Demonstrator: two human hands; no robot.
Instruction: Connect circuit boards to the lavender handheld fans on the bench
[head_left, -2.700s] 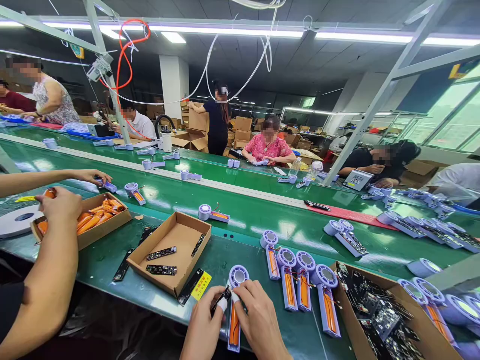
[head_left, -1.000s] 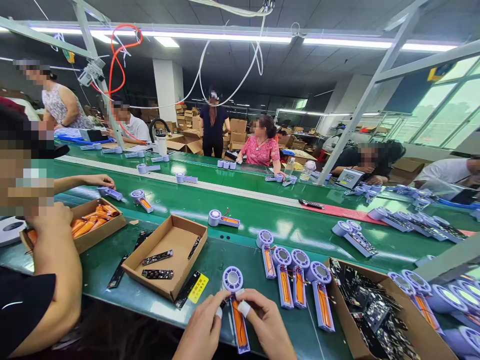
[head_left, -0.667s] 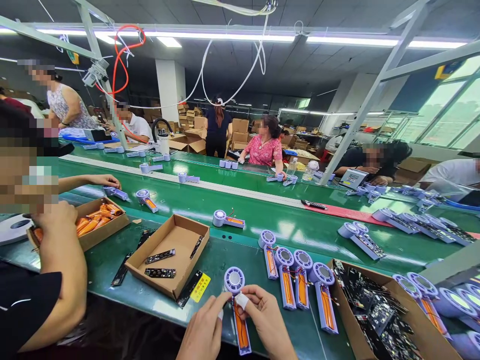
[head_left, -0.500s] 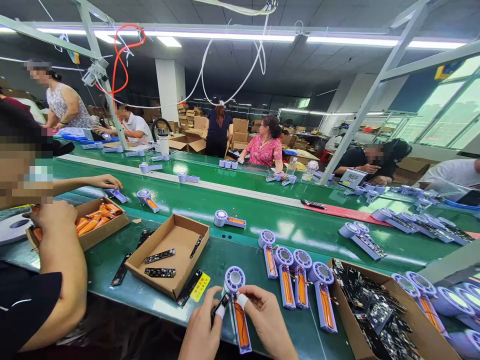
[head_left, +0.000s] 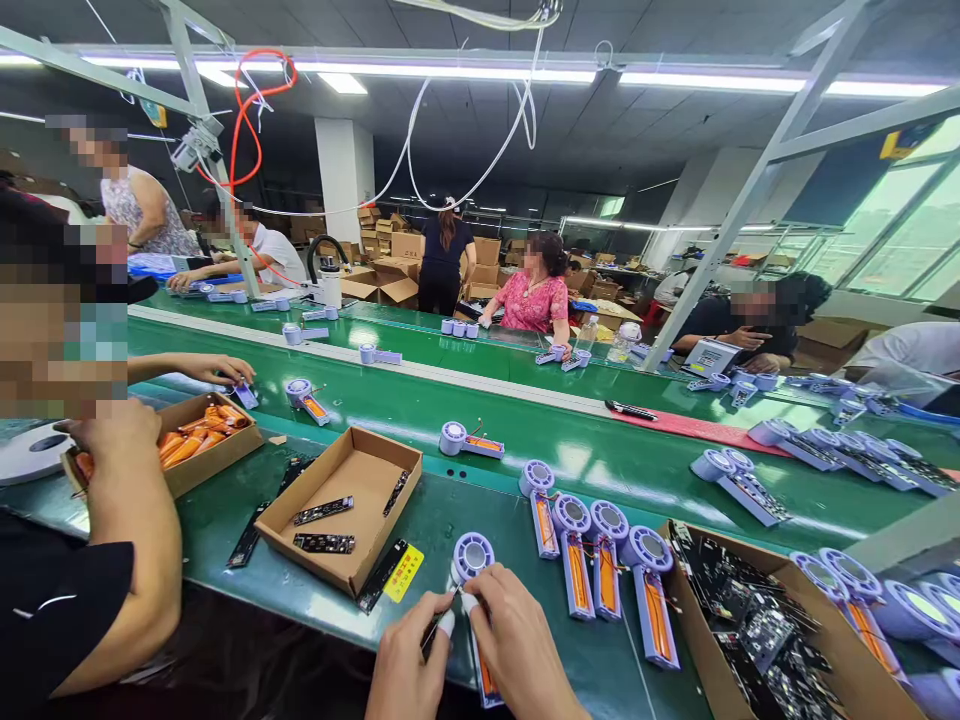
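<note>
A lavender handheld fan (head_left: pixel 474 553) lies on the bench in front of me. Its handle, with an orange battery in it, is partly covered by my right hand (head_left: pixel 517 640). Between the thumb and fingers of my left hand (head_left: pixel 409 655) is a narrow black circuit board (head_left: pixel 430 634), mostly hidden. My hands meet at the fingertips just below the fan head. My right thumb and forefinger are pinched there, and what is between them is too small to make out. Pale covers sit on both thumbs.
Left stands a cardboard tray (head_left: pixel 341 555) with a few boards; right, a box (head_left: pixel 694 640) full of boards. Several open fans (head_left: pixel 577 570) lie between. A green conveyor (head_left: pixel 375 395) runs behind. A co-worker's arm (head_left: pixel 139 520) reaches over a box of orange batteries (head_left: pixel 199 440) at left.
My hands have come together below the fan head, and my right hand now covers more of the handle. The view has shifted slightly. The fan on the belt has moved a little right.
</note>
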